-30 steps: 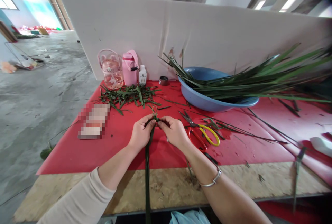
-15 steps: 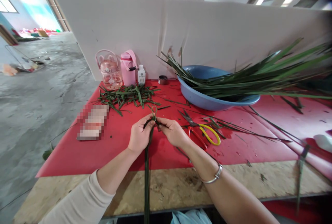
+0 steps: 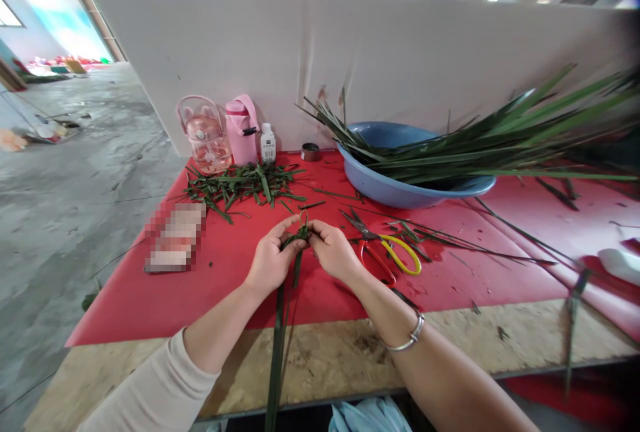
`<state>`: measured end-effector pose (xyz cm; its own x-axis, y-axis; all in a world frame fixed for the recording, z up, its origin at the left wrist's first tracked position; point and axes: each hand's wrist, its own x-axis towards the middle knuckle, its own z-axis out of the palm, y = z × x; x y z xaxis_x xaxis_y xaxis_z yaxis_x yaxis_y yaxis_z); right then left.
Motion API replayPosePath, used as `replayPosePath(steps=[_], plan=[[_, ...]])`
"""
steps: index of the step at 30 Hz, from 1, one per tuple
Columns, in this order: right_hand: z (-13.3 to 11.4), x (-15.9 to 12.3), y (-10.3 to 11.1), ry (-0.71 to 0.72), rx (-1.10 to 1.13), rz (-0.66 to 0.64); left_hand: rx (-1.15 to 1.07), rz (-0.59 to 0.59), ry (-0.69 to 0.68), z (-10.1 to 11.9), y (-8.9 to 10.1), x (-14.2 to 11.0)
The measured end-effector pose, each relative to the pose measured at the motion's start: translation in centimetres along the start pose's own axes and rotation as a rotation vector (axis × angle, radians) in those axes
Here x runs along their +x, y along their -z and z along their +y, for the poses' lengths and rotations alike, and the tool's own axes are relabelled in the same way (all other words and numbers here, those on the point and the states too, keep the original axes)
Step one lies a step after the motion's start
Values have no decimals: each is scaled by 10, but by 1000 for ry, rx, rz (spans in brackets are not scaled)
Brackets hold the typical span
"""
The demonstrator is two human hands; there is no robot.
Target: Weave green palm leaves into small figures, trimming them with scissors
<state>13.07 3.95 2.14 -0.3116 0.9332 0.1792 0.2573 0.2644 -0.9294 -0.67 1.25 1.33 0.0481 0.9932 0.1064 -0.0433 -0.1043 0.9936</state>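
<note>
Left of red-and-yellow-handled metal scissors, pinching small green leaf knot between left hand and right hand, best done softly.

By that long white panel stand a see-through pink jug, a strapped pink flask and a small white bottle.

Scissors lie before basin; long leaves rest in basin; clippings lie left.
</note>
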Motion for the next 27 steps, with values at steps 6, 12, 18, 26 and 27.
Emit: replayPosePath(steps=[6,12,18,26,27], plan=[[3,2,-2,-87,273,-77,193,46,-127,-1,0,-5],[-6,-1,0,-55,116,-191,302,243,-183,1,3,-7],[-2,-2,1,72,-179,-109,-262,258,146,-7,0,3],[2,-1,4,162,-227,28,-582,-68,301,-5,2,4],[1,-1,3,168,-213,24,-560,-72,296,-5,3,4]])
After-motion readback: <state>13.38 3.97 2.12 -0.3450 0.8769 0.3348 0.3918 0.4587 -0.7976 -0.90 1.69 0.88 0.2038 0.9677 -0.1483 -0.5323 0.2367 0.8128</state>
